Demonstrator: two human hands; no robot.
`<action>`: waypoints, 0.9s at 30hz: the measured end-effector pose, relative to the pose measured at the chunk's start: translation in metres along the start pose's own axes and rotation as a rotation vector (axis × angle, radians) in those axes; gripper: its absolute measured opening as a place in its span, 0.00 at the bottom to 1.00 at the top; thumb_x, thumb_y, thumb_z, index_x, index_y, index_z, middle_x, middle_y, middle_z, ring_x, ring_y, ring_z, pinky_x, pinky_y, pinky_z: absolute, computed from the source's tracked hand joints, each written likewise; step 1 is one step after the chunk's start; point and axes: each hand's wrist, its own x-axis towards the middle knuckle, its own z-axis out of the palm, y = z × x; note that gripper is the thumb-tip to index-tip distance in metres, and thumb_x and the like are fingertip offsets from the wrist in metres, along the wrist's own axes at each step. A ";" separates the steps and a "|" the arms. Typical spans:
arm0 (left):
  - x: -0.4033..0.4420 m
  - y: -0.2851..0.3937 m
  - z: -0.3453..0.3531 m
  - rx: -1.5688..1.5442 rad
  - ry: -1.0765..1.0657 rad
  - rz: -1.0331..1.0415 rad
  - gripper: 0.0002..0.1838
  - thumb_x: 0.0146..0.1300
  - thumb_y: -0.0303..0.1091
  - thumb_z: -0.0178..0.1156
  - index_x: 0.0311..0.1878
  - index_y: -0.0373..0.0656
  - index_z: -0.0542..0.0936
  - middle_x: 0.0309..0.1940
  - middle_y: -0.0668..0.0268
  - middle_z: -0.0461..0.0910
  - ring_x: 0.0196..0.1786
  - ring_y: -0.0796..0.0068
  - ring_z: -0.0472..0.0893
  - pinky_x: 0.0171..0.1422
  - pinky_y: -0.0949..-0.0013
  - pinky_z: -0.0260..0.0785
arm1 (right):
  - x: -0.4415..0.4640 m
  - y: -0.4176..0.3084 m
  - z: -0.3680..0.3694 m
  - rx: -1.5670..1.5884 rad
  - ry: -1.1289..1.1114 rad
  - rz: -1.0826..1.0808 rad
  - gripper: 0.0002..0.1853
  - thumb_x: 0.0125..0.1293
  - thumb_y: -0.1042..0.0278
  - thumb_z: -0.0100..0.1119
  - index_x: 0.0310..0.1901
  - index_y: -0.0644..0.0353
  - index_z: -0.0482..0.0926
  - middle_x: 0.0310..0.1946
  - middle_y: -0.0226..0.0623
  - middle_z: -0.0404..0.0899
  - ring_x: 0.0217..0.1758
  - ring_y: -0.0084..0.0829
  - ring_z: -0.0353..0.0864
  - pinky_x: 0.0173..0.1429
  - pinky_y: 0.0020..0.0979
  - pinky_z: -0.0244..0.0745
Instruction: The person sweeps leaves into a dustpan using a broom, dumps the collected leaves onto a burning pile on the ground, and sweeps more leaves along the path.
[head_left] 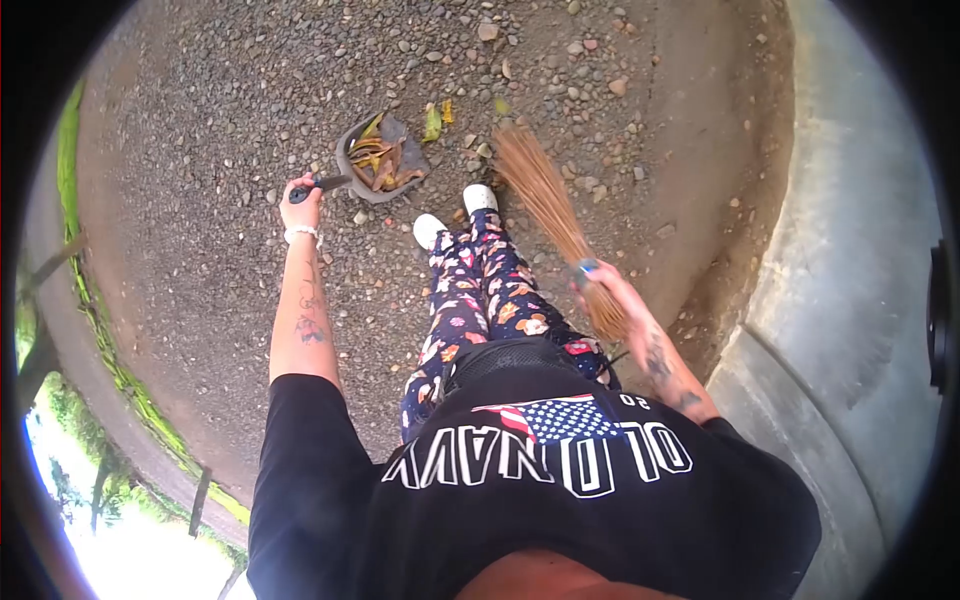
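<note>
My left hand (301, 208) is closed around the black handle (325, 185) of a dustpan, out to the left. The grey dustpan (411, 158) rests on the gravel and holds several dry brown and yellow leaves (376, 165). On the right, my right hand (612, 286) grips a stick broom (545, 185) at its bound end, bristles spread forward toward the ground. Beside the dustpan lie yellow-green leaves (432, 122). A small blurred leaf (501, 106) is just past the bristle tips.
Pebbly ground (230, 220) stretches around my white shoes (480, 198). A pale concrete surface (840, 230) curves along the right side. A green mossy edge (85, 270) runs along the left, with posts (200, 500) and bright foliage beyond.
</note>
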 end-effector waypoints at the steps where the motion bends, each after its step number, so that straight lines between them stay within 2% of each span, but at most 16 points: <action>1: -0.002 0.006 0.001 -0.017 0.000 -0.030 0.09 0.39 0.16 0.56 0.26 0.39 0.72 0.40 0.59 0.76 0.48 0.69 0.73 0.52 0.73 0.62 | -0.019 -0.006 -0.005 0.043 -0.053 -0.003 0.30 0.50 0.64 0.55 0.54 0.60 0.55 0.30 0.41 0.74 0.22 0.29 0.74 0.25 0.28 0.72; 2: -0.004 0.010 0.002 -0.018 0.002 -0.027 0.09 0.39 0.16 0.56 0.26 0.39 0.72 0.40 0.59 0.76 0.48 0.69 0.73 0.52 0.73 0.62 | -0.034 -0.011 -0.005 0.042 -0.056 -0.005 0.30 0.50 0.64 0.55 0.54 0.60 0.55 0.30 0.41 0.74 0.22 0.29 0.74 0.25 0.28 0.72; 4: -0.007 0.018 0.007 0.017 0.007 -0.024 0.10 0.39 0.14 0.55 0.26 0.39 0.72 0.39 0.59 0.75 0.48 0.69 0.73 0.53 0.72 0.61 | -0.052 -0.019 -0.008 0.000 0.131 0.036 0.32 0.50 0.65 0.54 0.56 0.60 0.51 0.30 0.42 0.73 0.23 0.30 0.74 0.25 0.29 0.73; 8: -0.009 0.016 0.019 -0.087 0.071 -0.041 0.10 0.40 0.13 0.54 0.26 0.39 0.72 0.38 0.59 0.75 0.50 0.68 0.72 0.54 0.72 0.61 | 0.025 -0.021 -0.025 -0.037 0.168 -0.015 0.31 0.48 0.64 0.57 0.53 0.60 0.54 0.29 0.41 0.72 0.23 0.30 0.74 0.26 0.30 0.73; 9: -0.009 0.011 0.021 -0.104 0.086 -0.024 0.11 0.39 0.13 0.54 0.26 0.39 0.72 0.38 0.59 0.75 0.50 0.68 0.72 0.55 0.71 0.60 | 0.058 -0.019 -0.027 -0.076 0.162 -0.010 0.32 0.47 0.64 0.59 0.51 0.62 0.54 0.28 0.40 0.72 0.23 0.30 0.74 0.27 0.30 0.73; 10: -0.011 0.013 0.023 -0.072 0.114 -0.042 0.11 0.39 0.13 0.54 0.26 0.39 0.72 0.38 0.58 0.75 0.49 0.68 0.72 0.55 0.71 0.60 | 0.068 -0.033 -0.009 -0.178 0.014 -0.006 0.30 0.47 0.64 0.59 0.50 0.63 0.56 0.29 0.39 0.72 0.27 0.29 0.75 0.28 0.30 0.74; 11: -0.012 0.015 0.025 -0.078 0.134 -0.029 0.11 0.39 0.13 0.54 0.26 0.39 0.72 0.38 0.58 0.75 0.49 0.68 0.73 0.55 0.71 0.60 | 0.072 -0.041 0.010 -0.179 0.008 -0.016 0.30 0.47 0.64 0.59 0.50 0.64 0.57 0.30 0.39 0.72 0.28 0.29 0.75 0.29 0.30 0.74; 15: -0.013 0.009 0.024 -0.119 0.203 -0.020 0.10 0.39 0.13 0.55 0.25 0.39 0.72 0.37 0.59 0.76 0.46 0.69 0.73 0.54 0.71 0.61 | 0.030 -0.073 0.039 -0.199 -0.054 -0.074 0.28 0.47 0.64 0.59 0.49 0.64 0.59 0.31 0.40 0.73 0.26 0.29 0.75 0.29 0.29 0.74; 16: -0.013 0.009 0.025 -0.152 0.229 -0.027 0.10 0.39 0.14 0.55 0.25 0.39 0.72 0.37 0.59 0.76 0.46 0.69 0.74 0.53 0.71 0.61 | 0.022 -0.085 0.033 -0.179 -0.054 -0.073 0.31 0.48 0.64 0.59 0.51 0.64 0.57 0.31 0.41 0.73 0.24 0.30 0.75 0.29 0.30 0.74; 18: -0.013 0.007 0.027 -0.123 0.258 -0.045 0.10 0.38 0.14 0.55 0.25 0.39 0.72 0.37 0.58 0.76 0.45 0.69 0.74 0.53 0.71 0.62 | 0.024 -0.117 0.014 -0.265 -0.122 -0.033 0.32 0.47 0.64 0.59 0.52 0.63 0.55 0.32 0.42 0.72 0.25 0.32 0.75 0.29 0.30 0.75; 20: -0.018 0.011 0.028 -0.076 0.275 -0.054 0.09 0.38 0.16 0.55 0.25 0.40 0.72 0.37 0.57 0.76 0.44 0.69 0.75 0.51 0.71 0.64 | 0.040 -0.144 0.012 -0.399 0.018 -0.130 0.32 0.46 0.65 0.59 0.52 0.64 0.55 0.33 0.44 0.72 0.24 0.33 0.75 0.29 0.31 0.75; 22: -0.018 0.007 0.030 -0.061 0.273 -0.038 0.08 0.40 0.17 0.55 0.26 0.39 0.73 0.36 0.58 0.77 0.46 0.69 0.75 0.52 0.72 0.64 | 0.095 -0.163 0.000 -0.568 0.149 -0.214 0.33 0.44 0.66 0.59 0.52 0.65 0.55 0.34 0.43 0.71 0.28 0.32 0.75 0.32 0.32 0.75; 24: -0.019 0.012 0.034 -0.049 0.284 -0.042 0.08 0.40 0.17 0.56 0.26 0.40 0.73 0.35 0.58 0.77 0.44 0.70 0.75 0.50 0.72 0.64 | 0.144 -0.179 -0.002 -0.689 0.168 -0.241 0.34 0.42 0.67 0.60 0.52 0.66 0.56 0.34 0.41 0.71 0.35 0.31 0.74 0.34 0.33 0.74; 25: -0.019 0.014 0.038 -0.033 0.296 -0.078 0.08 0.40 0.17 0.56 0.26 0.40 0.73 0.34 0.59 0.77 0.43 0.71 0.75 0.50 0.72 0.65 | 0.158 -0.184 0.008 -0.853 0.151 -0.247 0.34 0.41 0.67 0.61 0.52 0.66 0.58 0.36 0.39 0.71 0.40 0.29 0.72 0.35 0.32 0.73; 26: -0.016 0.018 0.040 -0.017 0.306 -0.109 0.08 0.40 0.17 0.56 0.26 0.40 0.74 0.34 0.60 0.77 0.42 0.71 0.76 0.49 0.73 0.65 | 0.167 -0.182 0.016 -0.868 0.134 -0.247 0.34 0.41 0.67 0.61 0.52 0.66 0.58 0.36 0.39 0.71 0.40 0.29 0.72 0.35 0.32 0.73; 27: -0.016 0.026 0.044 0.003 0.348 -0.082 0.08 0.39 0.18 0.56 0.25 0.41 0.74 0.30 0.63 0.77 0.38 0.74 0.76 0.45 0.74 0.66 | 0.164 -0.175 0.033 -0.912 0.021 -0.163 0.34 0.41 0.67 0.61 0.52 0.65 0.58 0.36 0.39 0.71 0.39 0.29 0.72 0.34 0.32 0.73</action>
